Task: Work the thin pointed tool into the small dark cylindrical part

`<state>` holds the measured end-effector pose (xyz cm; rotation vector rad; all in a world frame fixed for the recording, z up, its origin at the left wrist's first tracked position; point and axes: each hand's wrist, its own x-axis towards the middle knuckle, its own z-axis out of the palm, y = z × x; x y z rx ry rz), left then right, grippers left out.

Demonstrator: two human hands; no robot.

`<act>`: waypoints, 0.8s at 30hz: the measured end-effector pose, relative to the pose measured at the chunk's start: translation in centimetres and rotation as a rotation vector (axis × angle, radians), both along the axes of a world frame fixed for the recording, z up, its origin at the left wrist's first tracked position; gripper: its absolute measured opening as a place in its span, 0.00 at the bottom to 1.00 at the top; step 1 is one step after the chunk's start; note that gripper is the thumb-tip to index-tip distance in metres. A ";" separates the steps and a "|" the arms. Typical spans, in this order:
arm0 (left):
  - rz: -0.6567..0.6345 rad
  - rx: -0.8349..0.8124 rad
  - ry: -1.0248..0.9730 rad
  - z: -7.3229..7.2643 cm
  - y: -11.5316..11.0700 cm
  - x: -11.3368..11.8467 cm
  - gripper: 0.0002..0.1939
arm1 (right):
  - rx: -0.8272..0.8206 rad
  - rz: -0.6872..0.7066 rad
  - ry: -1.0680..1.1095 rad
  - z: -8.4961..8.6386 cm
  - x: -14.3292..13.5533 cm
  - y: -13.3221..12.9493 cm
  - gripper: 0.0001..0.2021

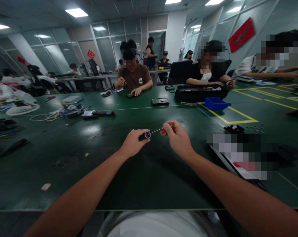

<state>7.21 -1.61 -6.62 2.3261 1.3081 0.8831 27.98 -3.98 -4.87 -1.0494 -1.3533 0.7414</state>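
Over the middle of the table, my left hand (132, 144) is closed around a small black cylinder (142, 136). The cylinder's round, silver-rimmed end faces right, and its inside is too small to make out. My right hand (178, 137) pinches the handle of a thin screwdriver (155, 131), which looks reddish where it shows between the fingers. The screwdriver's metal shaft points left, its tip at the cylinder's open end. Whether the tip touches something inside, I cannot tell.
Beneath both hands spreads a green tabletop (149, 184). A blue bin (216, 103), a black case (200, 93) and a circuit-board device (160, 101) lie beyond. To the right are small metal parts (255, 127); to the left, a screwdriver (14, 145). Several people sit around.
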 end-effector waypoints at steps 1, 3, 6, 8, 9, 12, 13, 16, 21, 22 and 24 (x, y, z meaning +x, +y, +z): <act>0.006 -0.001 0.000 0.0 0.0 0.0 0.20 | -0.004 -0.009 -0.064 0.3 0.0 -0.2 0.13; 0.019 -0.004 -0.005 -0.1 0.1 -0.1 0.20 | -0.015 -0.036 -0.170 0.8 0.1 -0.7 0.14; 0.027 -0.004 -0.016 -0.2 0.2 -0.2 0.20 | 0.033 -0.040 -0.247 0.8 0.3 -1.0 0.10; 0.027 -0.001 -0.019 -0.2 0.1 -0.2 0.20 | 0.069 -0.017 -0.269 0.6 0.3 -1.0 0.07; 0.027 -0.001 -0.021 -0.2 0.1 -0.2 0.20 | 0.076 -0.005 -0.276 0.5 0.3 -1.0 0.07; 0.031 -0.007 -0.015 -0.2 0.0 -0.1 0.20 | 0.048 -0.003 -0.314 0.4 0.3 -0.9 0.09; 0.034 -0.008 -0.007 -0.1 0.0 -0.1 0.20 | 0.036 -0.019 -0.335 0.5 0.3 -0.9 0.12; 0.031 -0.001 0.015 -0.1 0.0 -0.1 0.20 | 0.031 -0.075 -0.399 0.5 0.3 -0.8 0.17; 0.018 0.005 -0.023 -0.3 0.2 -0.3 0.20 | 0.037 -0.028 -0.378 0.3 0.4 -0.7 0.12; 0.013 0.005 -0.030 -0.4 0.2 -0.3 0.20 | 0.034 -0.019 -0.375 0.3 0.4 -0.7 0.12; 0.004 -0.002 -0.033 -0.5 0.3 -0.4 0.20 | 0.028 -0.021 -0.382 0.3 0.4 -0.7 0.13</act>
